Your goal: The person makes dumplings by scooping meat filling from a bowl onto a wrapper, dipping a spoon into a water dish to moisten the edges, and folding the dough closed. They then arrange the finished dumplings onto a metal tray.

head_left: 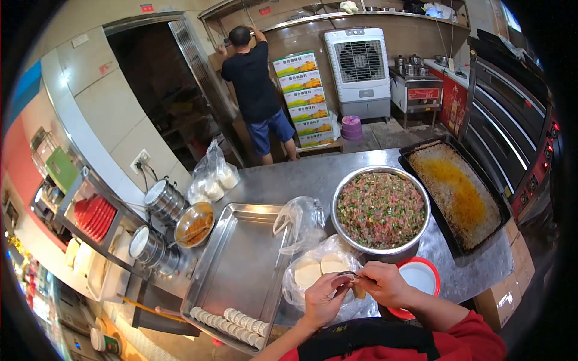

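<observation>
My left hand [322,299] and my right hand [380,283] meet over the near edge of the steel table [313,174]. Together they pinch a small dough wrapper [350,279], folding it between the fingers. Just beyond my hands lies a clear plastic bag of round dough wrappers [319,268]. A large metal bowl of minced meat and greens filling [380,209] stands right behind it. A steel tray [241,265] to the left carries a row of folded dumplings [232,320] along its near edge.
A red bowl [419,278] sits by my right wrist. A dark baking tray with yellow crust [454,192] lies at the right. Metal pots [162,201], a sauce bowl [194,224] and bags stand at the left. A person in a black shirt [256,84] stands at the back by stacked boxes.
</observation>
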A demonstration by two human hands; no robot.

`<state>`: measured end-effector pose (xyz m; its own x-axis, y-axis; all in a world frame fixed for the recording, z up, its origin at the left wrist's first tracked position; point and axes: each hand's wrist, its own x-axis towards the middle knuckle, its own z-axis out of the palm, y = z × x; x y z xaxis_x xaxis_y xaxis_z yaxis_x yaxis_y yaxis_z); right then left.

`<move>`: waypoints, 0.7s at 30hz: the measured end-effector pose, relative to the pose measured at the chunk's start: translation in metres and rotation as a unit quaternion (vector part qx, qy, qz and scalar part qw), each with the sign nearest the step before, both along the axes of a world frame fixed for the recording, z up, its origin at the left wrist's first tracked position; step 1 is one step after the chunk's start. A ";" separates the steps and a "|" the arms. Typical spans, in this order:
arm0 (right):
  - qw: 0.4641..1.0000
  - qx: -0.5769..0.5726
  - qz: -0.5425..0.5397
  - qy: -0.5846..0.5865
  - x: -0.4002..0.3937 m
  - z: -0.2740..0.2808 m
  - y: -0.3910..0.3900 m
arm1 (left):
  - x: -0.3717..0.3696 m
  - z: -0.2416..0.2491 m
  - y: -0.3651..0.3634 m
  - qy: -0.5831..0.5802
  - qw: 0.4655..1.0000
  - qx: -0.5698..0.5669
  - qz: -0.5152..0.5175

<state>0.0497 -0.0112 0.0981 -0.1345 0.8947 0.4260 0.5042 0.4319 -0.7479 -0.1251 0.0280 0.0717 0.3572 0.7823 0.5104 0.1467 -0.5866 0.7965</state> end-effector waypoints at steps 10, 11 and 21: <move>1.000 -0.009 0.006 -0.011 -0.002 -0.002 0.004 | -0.003 0.006 -0.005 -0.022 1.000 -0.021 -0.002; 1.000 -0.007 -0.002 -0.008 -0.004 0.001 0.004 | -0.003 0.002 -0.005 -0.041 0.999 -0.031 0.014; 0.999 0.003 0.045 0.000 -0.010 0.009 0.008 | -0.014 0.007 -0.001 -0.012 0.997 -0.054 -0.052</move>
